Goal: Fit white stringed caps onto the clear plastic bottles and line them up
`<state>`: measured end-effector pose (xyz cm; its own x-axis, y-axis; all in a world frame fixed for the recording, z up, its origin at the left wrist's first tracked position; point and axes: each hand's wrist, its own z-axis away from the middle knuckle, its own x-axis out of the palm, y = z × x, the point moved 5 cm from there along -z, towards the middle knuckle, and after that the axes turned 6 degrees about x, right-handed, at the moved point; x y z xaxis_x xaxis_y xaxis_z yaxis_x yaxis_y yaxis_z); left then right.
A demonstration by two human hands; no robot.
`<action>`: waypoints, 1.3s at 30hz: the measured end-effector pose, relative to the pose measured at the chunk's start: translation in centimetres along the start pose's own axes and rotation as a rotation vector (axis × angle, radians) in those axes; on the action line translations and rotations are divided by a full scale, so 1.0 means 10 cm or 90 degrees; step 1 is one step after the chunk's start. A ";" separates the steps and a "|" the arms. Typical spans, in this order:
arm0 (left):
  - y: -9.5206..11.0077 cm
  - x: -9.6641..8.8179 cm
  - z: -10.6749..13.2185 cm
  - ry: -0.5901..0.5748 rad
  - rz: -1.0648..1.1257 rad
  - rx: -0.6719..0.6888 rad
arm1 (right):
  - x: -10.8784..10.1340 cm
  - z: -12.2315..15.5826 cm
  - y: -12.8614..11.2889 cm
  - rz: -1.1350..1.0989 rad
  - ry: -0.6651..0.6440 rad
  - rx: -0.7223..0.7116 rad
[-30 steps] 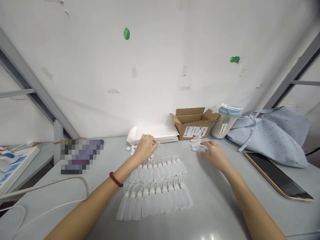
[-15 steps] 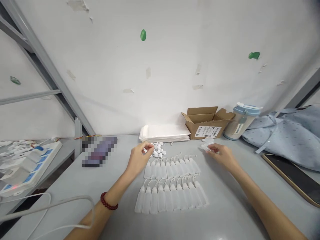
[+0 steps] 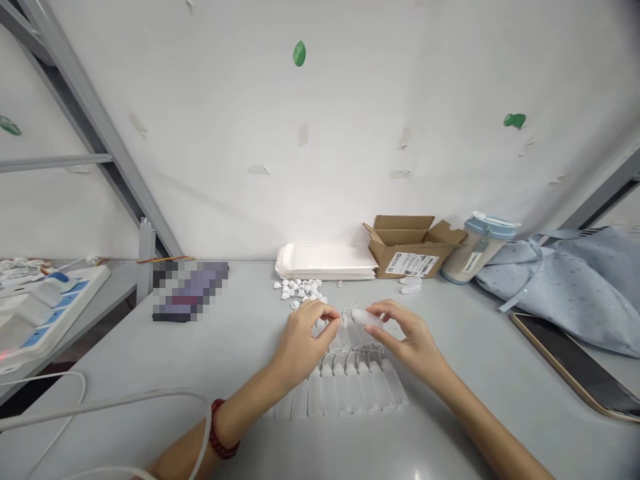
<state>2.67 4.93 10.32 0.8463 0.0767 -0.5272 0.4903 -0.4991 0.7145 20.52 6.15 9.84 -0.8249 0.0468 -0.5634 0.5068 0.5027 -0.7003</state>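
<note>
Between the thumb and fingers of my right hand [image 3: 413, 337] is a small translucent plastic bottle [image 3: 367, 318], tilted with one end toward the left. My left hand [image 3: 305, 337] is closed in a pinch just left of it; a bit of white shows at the fingertips, most likely a small white cap, mostly hidden. Beneath both hands lie two rows of capped bottles [image 3: 354, 392] with thin loop straps; my hands partly cover the back row. Behind my left hand is a loose pile of white caps [image 3: 303, 289].
Two loose bottles [image 3: 411, 288] lie near the open cardboard box [image 3: 413, 261]. White padded envelopes [image 3: 327, 261] are stacked against the wall. A tumbler [image 3: 473, 250], a pale blue cloth bag [image 3: 575, 280] and a phone [image 3: 575, 363] stand or lie at right. Cables [image 3: 125, 403] cross at left.
My right hand has moved left from beside the box, bringing a bottle over the rows. My left hand has come from the cap pile toward it, and the view has shifted slightly.
</note>
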 end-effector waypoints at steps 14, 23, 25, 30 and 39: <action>-0.05 0.05 0.01 -0.006 0.037 -0.108 | 0.06 0.04 -0.04 -0.015 -0.047 -0.045; -0.05 0.10 0.04 -0.042 0.073 -0.124 | 0.06 0.05 -0.09 -0.023 -0.047 -0.069; -0.04 0.10 0.04 -0.046 0.094 -0.117 | 0.05 0.05 -0.11 -0.027 -0.043 -0.073; -0.04 0.11 0.04 -0.054 0.115 -0.114 | 0.04 0.06 -0.15 -0.029 -0.037 -0.089; -0.03 0.13 0.02 -0.079 0.199 -0.135 | 0.09 0.14 -0.23 0.056 0.008 -0.220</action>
<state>3.59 5.01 9.29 0.9366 -0.1615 -0.3111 0.2560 -0.2913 0.9218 18.95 3.83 10.28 -0.7859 0.1123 -0.6081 0.4630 0.7587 -0.4583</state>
